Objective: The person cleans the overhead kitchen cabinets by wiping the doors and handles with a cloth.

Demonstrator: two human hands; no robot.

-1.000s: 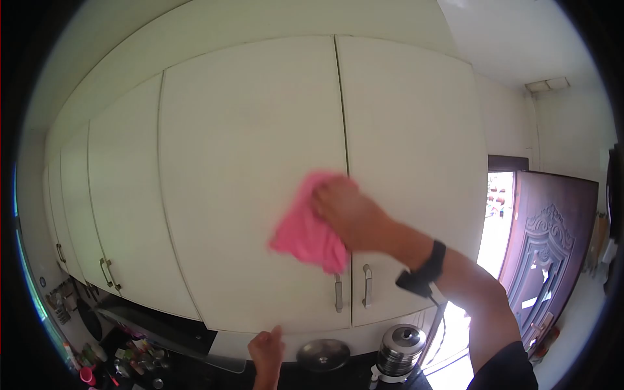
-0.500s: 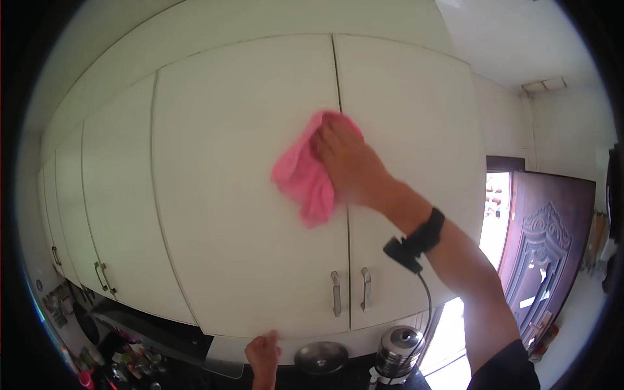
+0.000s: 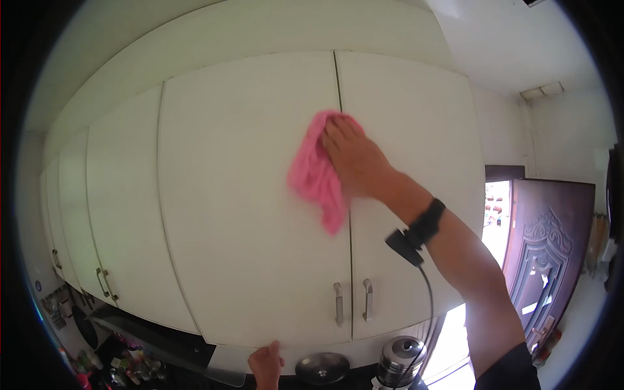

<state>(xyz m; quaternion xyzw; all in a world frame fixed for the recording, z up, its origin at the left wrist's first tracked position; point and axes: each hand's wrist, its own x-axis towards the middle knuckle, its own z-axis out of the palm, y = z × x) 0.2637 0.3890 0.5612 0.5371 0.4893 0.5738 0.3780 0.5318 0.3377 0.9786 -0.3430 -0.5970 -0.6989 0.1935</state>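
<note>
My right hand presses a crumpled pink cloth against a white cabinet door, close to the seam with the neighbouring door. Its fingers lie over the upper part of the cloth, and the loose end hangs below. A black strap with a small device and a cable is on that wrist. Low in the view, my left hand has its fingers curled, with one digit raised to the cabinet's bottom edge. Nothing shows in it. Two metal handles are on the lower part of the doors.
More white cabinets run along the left. Beneath them are a dark range hood and several jars. A round metal lid and a steel pot stand below the doors. At right, a carved door stands ajar.
The cabinet sits lower in the view, so my right hand is slightly higher on the door. The cloth's hanging end has swung right. My left hand remains by the bottom edge.
</note>
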